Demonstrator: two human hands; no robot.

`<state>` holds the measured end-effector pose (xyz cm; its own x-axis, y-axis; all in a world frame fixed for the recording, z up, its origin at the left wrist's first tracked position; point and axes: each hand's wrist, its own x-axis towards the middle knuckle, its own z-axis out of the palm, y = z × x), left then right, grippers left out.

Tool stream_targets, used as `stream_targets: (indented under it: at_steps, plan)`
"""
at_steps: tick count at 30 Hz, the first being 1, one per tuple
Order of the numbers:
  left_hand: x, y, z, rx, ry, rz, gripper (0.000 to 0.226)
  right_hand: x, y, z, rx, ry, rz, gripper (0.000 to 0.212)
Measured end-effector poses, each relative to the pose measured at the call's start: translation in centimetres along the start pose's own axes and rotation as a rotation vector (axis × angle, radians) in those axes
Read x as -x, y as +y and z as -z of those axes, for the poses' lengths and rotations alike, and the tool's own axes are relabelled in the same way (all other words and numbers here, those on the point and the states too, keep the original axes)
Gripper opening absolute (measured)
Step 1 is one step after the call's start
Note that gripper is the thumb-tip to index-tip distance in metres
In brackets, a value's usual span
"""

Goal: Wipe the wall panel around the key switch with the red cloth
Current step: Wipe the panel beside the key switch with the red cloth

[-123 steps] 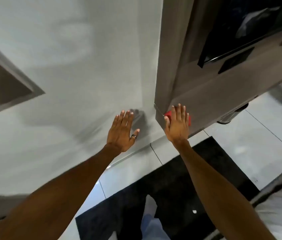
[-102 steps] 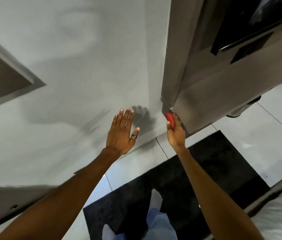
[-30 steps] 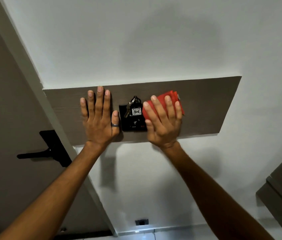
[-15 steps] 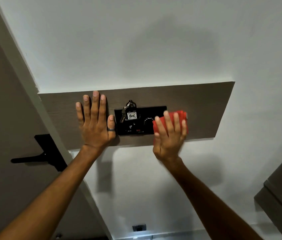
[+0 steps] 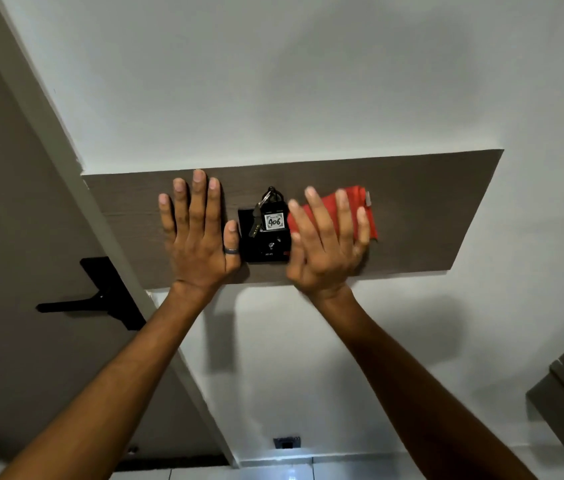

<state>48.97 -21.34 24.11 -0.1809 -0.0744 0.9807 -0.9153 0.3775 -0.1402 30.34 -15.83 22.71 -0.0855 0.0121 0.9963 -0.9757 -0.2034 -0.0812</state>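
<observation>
White wall, brown wall panel [image 5: 429, 216] across it. Nearest: both forearms reaching up. Right hand [image 5: 327, 247] lies flat, fingers spread, pressing the red cloth [image 5: 365, 213] to the panel; no closed grasp, cloth pinned under the palm. Left hand [image 5: 200, 237] open and empty, braced flat on the panel. Key switch [image 5: 265, 237] sits between the hands, its right end under the cloth hand. Half a second ago the cloth sat lower and rightward; it has swept up-left onto the switch's edge. Judgement: wiping under way, left side unwiped. Beyond: door handle [image 5: 96, 296].
</observation>
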Motion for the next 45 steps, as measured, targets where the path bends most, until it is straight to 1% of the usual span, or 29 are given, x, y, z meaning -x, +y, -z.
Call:
stream_targets:
  at_steps: [3, 6, 9, 11, 14, 15, 17, 19, 20, 23, 24, 25, 27, 28, 29, 30, 32, 33, 34, 36, 37, 38, 40, 41, 42, 43, 45]
  plan:
    - [0.3, -0.1, -0.3, 0.017, -0.01, 0.002, 0.062, -0.1, -0.3, -0.7, 0.014, -0.022, -0.023, 0.047]
    - [0.4, -0.1, -0.2, 0.016, -0.009, 0.014, 0.062, 3.9, 1.1, 0.5, 0.064, -0.122, 0.056, 0.052]
    - [0.1, 0.0, -0.1, -0.003, 0.006, 0.002, 0.062, 6.3, 3.3, 1.9, 0.09, -0.216, 0.201, 0.052]
    - [-0.1, 0.1, -0.1, -0.009, 0.0, 0.009, 0.062, 5.4, 4.4, 1.9, 0.049, -0.199, 0.267, 0.052]
    - [0.2, -0.1, -0.2, -0.003, -0.011, 0.024, 0.063, 2.0, 4.8, 0.9, -0.002, -0.075, 0.325, 0.05]
    - [0.3, -0.1, -0.2, -0.003, -0.014, 0.03, 0.062, 0.6, 4.5, 0.3, -0.018, -0.054, 0.31, 0.05]
    - [0.4, -0.2, -0.4, 0.009, -0.016, 0.033, 0.062, -1.3, 3.1, -0.7, -0.04, -0.033, 0.218, 0.049]
    - [0.5, -0.3, -0.6, 0.015, -0.011, 0.031, 0.063, -0.9, 2.0, -1.0, -0.028, -0.013, 0.139, 0.046]
    - [0.5, -0.3, -0.6, 0.015, -0.01, 0.025, 0.063, 0.1, 1.9, -0.7, -0.012, -0.002, 0.129, 0.045]
    - [0.5, -0.5, -0.6, -0.018, 0.0, 0.011, 0.063, 2.8, 3.8, 0.4, -0.002, 0.003, 0.209, 0.04]
    - [0.6, -0.4, -0.5, -0.029, 0.003, 0.005, 0.063, 3.1, 4.1, 0.5, 0.006, -0.006, 0.205, 0.04]
    - [0.5, -0.3, -0.5, -0.037, 0.006, 0.0, 0.063, 3.2, 3.6, 0.2, 0.019, -0.001, 0.151, 0.04]
    - [0.3, -0.2, -0.5, -0.021, 0.003, 0.01, 0.063, 3.0, 0.7, -0.7, 0.038, 0.035, -0.046, 0.042]
    - [0.2, -0.2, -0.5, -0.005, 0.005, 0.014, 0.062, 2.8, -0.7, -0.8, 0.037, 0.046, -0.112, 0.043]
    - [0.3, -0.2, -0.4, -0.001, 0.01, 0.009, 0.062, 2.7, -1.3, -0.9, 0.024, 0.059, -0.111, 0.043]
    - [0.3, -0.2, -0.5, -0.005, 0.017, 0.001, 0.062, 2.5, -1.0, -0.7, 0.009, 0.059, -0.048, 0.043]
    - [0.3, -0.3, -0.5, -0.008, 0.015, 0.002, 0.062, 1.5, 1.9, -0.1, -0.022, -0.01, 0.134, 0.043]
    - [0.4, -0.2, -0.5, -0.012, 0.019, 0.006, 0.062, 0.8, 3.0, 0.1, -0.011, -0.014, 0.157, 0.043]
    - [0.3, -0.2, -0.5, -0.013, 0.025, 0.012, 0.062, 0.2, 2.9, 0.1, 0.012, -0.005, 0.109, 0.043]
    - [0.3, -0.1, -0.3, 0.006, 0.013, 0.015, 0.062, -0.2, 0.4, -0.2, 0.041, 0.023, -0.064, 0.042]
    - [0.3, -0.2, -0.3, 0.007, 0.011, 0.01, 0.062, 0.0, -0.9, -0.6, 0.032, 0.036, -0.096, 0.043]
    - [0.4, -0.2, -0.4, 0.004, 0.004, 0.009, 0.062, 0.3, -1.4, -0.8, 0.0, 0.036, -0.087, 0.043]
    - [0.5, -0.2, -0.5, 0.009, -0.005, 0.031, 0.062, 0.3, 0.3, -0.4, -0.047, -0.003, 0.05, 0.045]
    - [0.7, -0.2, -0.5, 0.01, -0.001, 0.031, 0.062, 0.3, 1.8, -0.2, -0.028, -0.01, 0.133, 0.046]
    - [0.7, -0.2, -0.4, 0.002, 0.003, 0.021, 0.062, 0.4, 2.5, -0.2, -0.005, -0.011, 0.147, 0.047]
    - [0.6, -0.3, -0.4, -0.012, 0.004, 0.016, 0.062, 0.3, 2.1, -0.5, 0.014, -0.018, 0.071, 0.046]
    - [0.3, -0.2, -0.4, -0.014, 0.007, 0.022, 0.063, 0.5, -0.7, -0.9, 0.047, 0.013, -0.143, 0.046]
